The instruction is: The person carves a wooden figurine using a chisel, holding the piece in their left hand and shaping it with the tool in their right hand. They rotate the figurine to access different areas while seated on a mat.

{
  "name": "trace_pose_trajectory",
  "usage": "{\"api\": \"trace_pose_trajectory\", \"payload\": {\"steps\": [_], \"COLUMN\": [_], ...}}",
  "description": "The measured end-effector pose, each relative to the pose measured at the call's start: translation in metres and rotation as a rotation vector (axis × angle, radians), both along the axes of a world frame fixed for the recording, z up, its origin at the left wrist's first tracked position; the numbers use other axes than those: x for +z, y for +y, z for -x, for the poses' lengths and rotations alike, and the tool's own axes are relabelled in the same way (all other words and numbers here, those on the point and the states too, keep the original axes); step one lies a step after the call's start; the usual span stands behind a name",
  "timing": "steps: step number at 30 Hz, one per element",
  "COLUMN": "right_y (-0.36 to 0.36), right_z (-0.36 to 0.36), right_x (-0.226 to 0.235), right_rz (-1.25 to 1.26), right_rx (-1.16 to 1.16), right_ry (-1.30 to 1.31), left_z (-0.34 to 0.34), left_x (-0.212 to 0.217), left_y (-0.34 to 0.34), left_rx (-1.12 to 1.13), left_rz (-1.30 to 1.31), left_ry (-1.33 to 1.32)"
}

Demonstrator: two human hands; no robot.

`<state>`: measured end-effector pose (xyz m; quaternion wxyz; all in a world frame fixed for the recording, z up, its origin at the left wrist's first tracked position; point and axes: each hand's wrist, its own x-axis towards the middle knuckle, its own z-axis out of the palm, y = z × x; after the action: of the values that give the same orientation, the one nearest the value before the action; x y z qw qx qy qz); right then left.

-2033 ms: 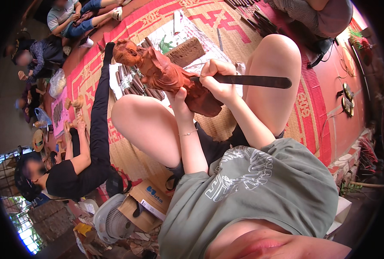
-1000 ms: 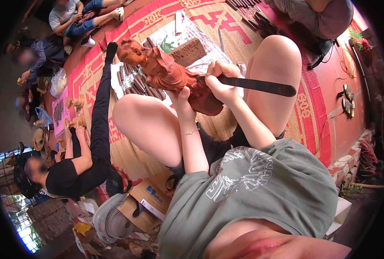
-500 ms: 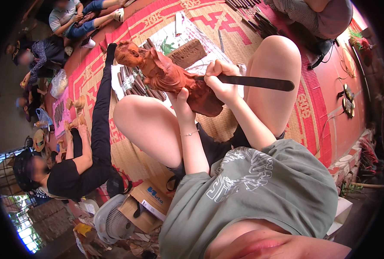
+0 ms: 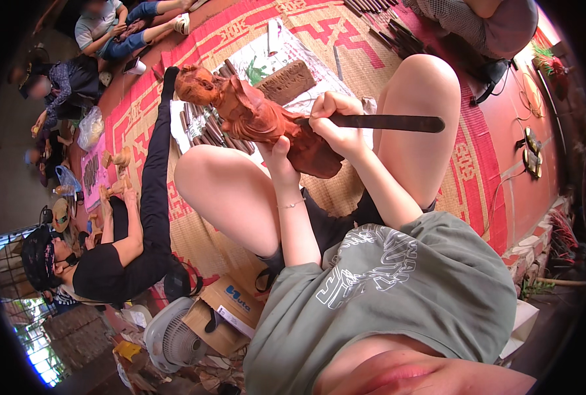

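A reddish-brown carved wooden figure (image 4: 256,115) lies tilted across my lap between my raised knees, its head toward the far left. My left hand (image 4: 281,158) grips it from below, with the thumb up along its side and the other fingers hidden beneath. In my right hand (image 4: 335,125), the fist is closed around a carving tool (image 4: 398,123) with a long, flat, dark handle that sticks out to the right. Its narrow front end meets the figure's lower part; the tip itself is too small to make out.
Beyond the figure, a brown block (image 4: 287,82) with a carved surface rests on a white sheet (image 4: 299,49). Several slim tools (image 4: 204,128) lie left of it, more (image 4: 405,39) at the far right. A person in black (image 4: 111,266) sits left, near a fan (image 4: 177,336) and cardboard box (image 4: 223,306).
My right hand and the carving tool have shifted very slightly left. The figure stays nearly in place in my left hand. The person at left has turned their head a little.
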<state>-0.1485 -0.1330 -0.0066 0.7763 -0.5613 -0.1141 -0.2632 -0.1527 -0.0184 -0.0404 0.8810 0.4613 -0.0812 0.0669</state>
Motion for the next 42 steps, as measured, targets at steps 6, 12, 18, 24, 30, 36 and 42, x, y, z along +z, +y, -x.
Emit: {"api": "trace_pose_trajectory", "payload": {"steps": [6,12,18,24,30,36,42], "right_y": [-0.010,-0.004,-0.007,-0.008,-0.006,-0.008,-0.006], "right_z": [0.003,0.000,0.001,-0.003,-0.001,0.003,0.003], "right_x": [-0.005,-0.002,-0.003,-0.008,-0.002,-0.009,-0.008], "right_rz": [0.172,0.017,0.091,-0.053,0.039,0.142,0.016], "right_rx": [-0.012,0.058,0.051,0.076,0.088,-0.027,0.063], "right_ry": [0.003,0.034,-0.008,0.044,-0.014,-0.047,-0.035], "left_z": [-0.004,-0.001,0.000,0.002,0.001,0.005,0.005], "left_x": [-0.014,0.001,0.000,0.006,-0.002,0.006,0.010], "left_y": [0.003,0.000,0.000,-0.004,0.002,-0.004,-0.001], "left_rx": [-0.034,-0.044,-0.048,-0.050,-0.110,-0.022,0.025], "left_rz": [-0.032,-0.032,0.017,0.003,0.035,-0.013,-0.067], "left_ry": [-0.024,-0.028,-0.015,0.001,0.018,-0.003,-0.028]}}
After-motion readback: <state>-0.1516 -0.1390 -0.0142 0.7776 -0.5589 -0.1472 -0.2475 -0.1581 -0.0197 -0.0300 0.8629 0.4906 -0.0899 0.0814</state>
